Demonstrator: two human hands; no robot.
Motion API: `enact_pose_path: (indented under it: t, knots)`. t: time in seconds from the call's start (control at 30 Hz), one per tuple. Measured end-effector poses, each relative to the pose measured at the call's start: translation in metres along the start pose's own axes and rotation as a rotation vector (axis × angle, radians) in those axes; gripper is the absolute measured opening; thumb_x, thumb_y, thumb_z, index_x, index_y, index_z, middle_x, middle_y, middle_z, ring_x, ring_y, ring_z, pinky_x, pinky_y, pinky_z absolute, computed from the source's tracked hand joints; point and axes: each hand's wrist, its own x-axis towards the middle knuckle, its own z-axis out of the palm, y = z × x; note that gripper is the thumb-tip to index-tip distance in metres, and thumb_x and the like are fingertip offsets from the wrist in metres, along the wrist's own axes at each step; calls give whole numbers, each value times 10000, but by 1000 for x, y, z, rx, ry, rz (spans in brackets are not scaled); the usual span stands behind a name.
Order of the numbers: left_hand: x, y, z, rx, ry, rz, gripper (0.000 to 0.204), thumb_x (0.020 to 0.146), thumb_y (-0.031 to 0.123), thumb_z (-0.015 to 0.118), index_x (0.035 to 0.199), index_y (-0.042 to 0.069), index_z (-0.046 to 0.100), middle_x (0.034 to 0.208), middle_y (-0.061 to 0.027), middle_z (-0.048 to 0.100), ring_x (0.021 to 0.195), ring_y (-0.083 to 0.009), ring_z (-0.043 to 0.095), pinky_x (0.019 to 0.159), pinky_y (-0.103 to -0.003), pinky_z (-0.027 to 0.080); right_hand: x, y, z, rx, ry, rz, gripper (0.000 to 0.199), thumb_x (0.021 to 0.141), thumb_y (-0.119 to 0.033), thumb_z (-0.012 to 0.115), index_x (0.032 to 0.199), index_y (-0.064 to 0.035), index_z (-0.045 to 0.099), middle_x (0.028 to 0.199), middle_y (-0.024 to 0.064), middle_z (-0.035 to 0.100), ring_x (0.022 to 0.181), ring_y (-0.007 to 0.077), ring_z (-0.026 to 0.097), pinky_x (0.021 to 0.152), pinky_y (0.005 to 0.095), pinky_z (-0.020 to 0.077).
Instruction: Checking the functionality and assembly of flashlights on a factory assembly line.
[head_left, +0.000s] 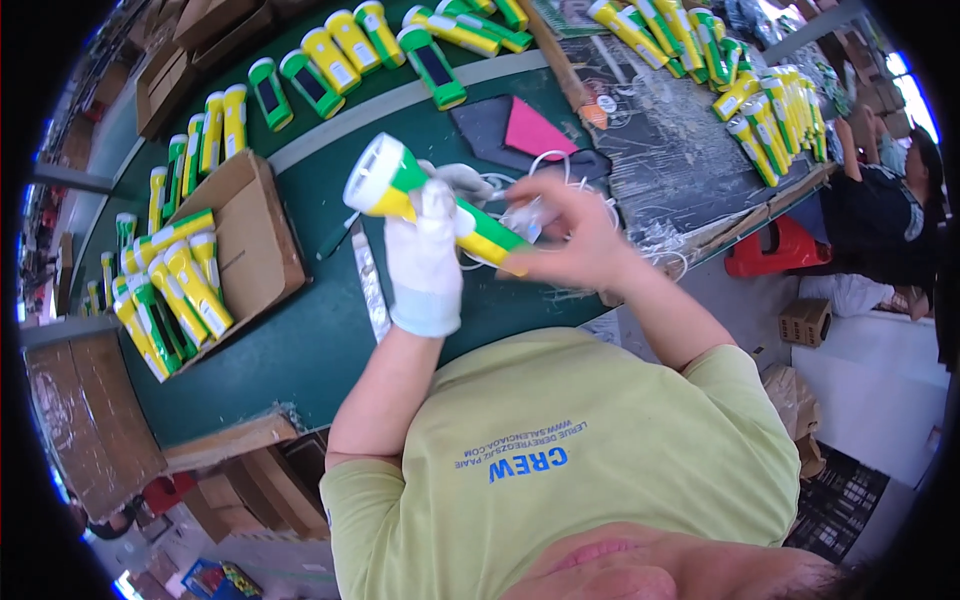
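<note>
A yellow and green flashlight (490,238) with a wide white head slants across the space above the bench. My left hand (425,250), in a white glove, is closed around its neck just below the head. At the tail end is my bare right hand (575,230), its thumb against the casing and its fingers curled. Between those fingers and the flashlight is something clear and shiny, too blurred to name. White cables (550,160) loop behind the right hand. A dark and pink cloth piece (535,130) lies on the bench beyond.
An open cardboard box (270,240) holds several flashlights at left. More flashlights (340,60) line the bench's far side, and others (770,120) pile up at right. A silvery strip (370,280) lies near my left wrist. A red stool (780,245) and a person (890,220) are at right.
</note>
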Motion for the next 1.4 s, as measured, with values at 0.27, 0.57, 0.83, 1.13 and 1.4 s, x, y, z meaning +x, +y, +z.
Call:
enact_pose_path:
  t: [0.27,0.57,0.83,1.13,1.4]
  knots:
    - [14,1,-12,259,-229,-17,820,899,558,558,1459,41,256,1436,-193,399,1298,-290,428,1050,-404,348,47,54,-141,-208,481,15,301,880,-278,642,990,2,657,788,41,659,694,85,601,656,230,468]
    - [126,-34,-17,1697,-438,678,562,762,-6,578,1280,211,543,1304,-103,528,1216,-320,492,977,-428,439,76,126,-154,-902,277,374,569,755,-512,717,1127,-98,601,989,130,693,946,312,666,790,435,527]
    - [201,-39,-45,1968,-515,620,434,805,60,629,1191,249,572,1358,-95,506,1160,-328,553,915,-424,486,10,76,-114,-442,544,236,271,737,-292,783,843,-79,651,812,103,668,741,261,665,660,371,509]
    - [105,7,-49,-102,110,-192,374,916,306,637,1206,111,505,985,-72,605,810,-187,641,682,-276,552,-3,69,-110,-269,506,106,371,802,-177,788,632,-32,492,575,8,423,555,85,358,493,273,321]
    - [48,25,-40,262,74,-196,392,941,457,547,1105,112,456,817,-92,622,516,-128,574,451,-230,465,38,21,-35,241,190,-396,610,816,-204,759,1352,-84,494,1206,84,567,853,123,580,680,229,479]
